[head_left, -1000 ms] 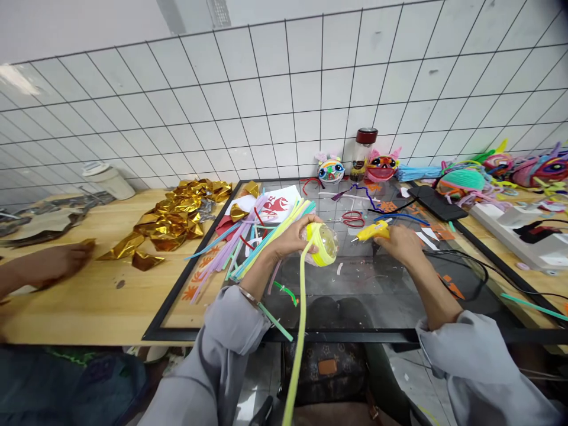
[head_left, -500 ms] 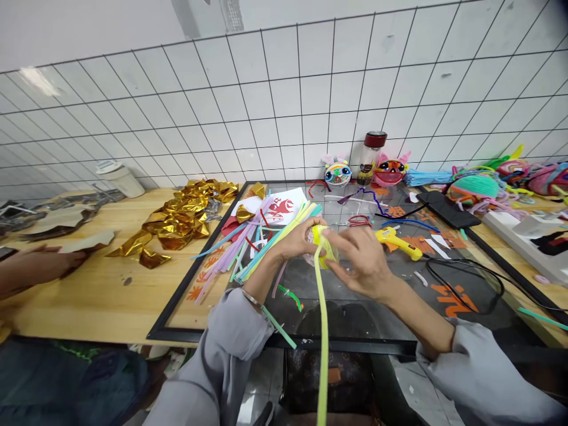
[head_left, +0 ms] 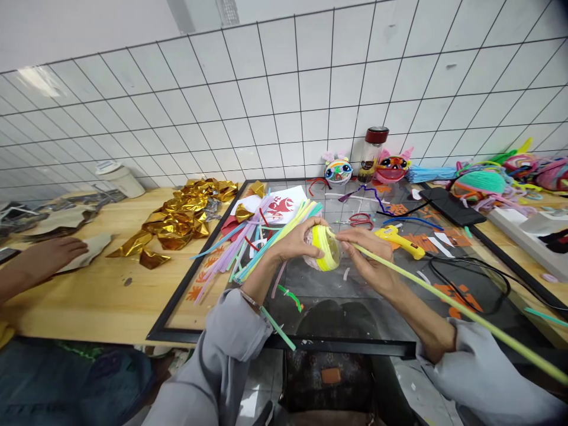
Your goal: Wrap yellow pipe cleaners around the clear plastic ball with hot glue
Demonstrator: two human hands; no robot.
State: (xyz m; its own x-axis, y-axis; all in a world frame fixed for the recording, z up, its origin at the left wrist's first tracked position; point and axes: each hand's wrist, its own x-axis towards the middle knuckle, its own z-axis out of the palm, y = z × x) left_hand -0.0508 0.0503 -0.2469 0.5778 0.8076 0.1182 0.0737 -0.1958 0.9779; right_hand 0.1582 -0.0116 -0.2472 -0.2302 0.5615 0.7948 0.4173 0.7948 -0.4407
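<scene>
My left hand point(head_left: 298, 242) grips a small rounded clear container point(head_left: 326, 248) banded with yellow strands, its near-left side pinkish. A long yellow pipe cleaner point(head_left: 437, 288) runs from the container's top through my right hand point(head_left: 368, 254), whose thumb and fingers pinch it close to the container. Its free end trails over my right forearm to the lower right. Beside my left wrist lies a bundle of pastel pipe cleaners point(head_left: 279, 241) in yellow, blue, green and lilac. A yellow hot glue gun point(head_left: 400, 239) rests just beyond my right hand, and red-handled scissors point(head_left: 361, 220) lie behind it.
Two decorated animal-face balls point(head_left: 338, 170) and a lidded glass bottle point(head_left: 371, 155) stand by the tiled wall. Gold foil point(head_left: 190, 210) lies left. Another person's hand point(head_left: 55, 254) rests on cardboard at far left. A black cable, phone point(head_left: 452, 205) and power strip point(head_left: 528, 239) are right.
My right hand has drawn back to the right from the container. The pipe cleaner, which hung straight down, now stretches to the lower right. The other person's hand has shifted over the cardboard.
</scene>
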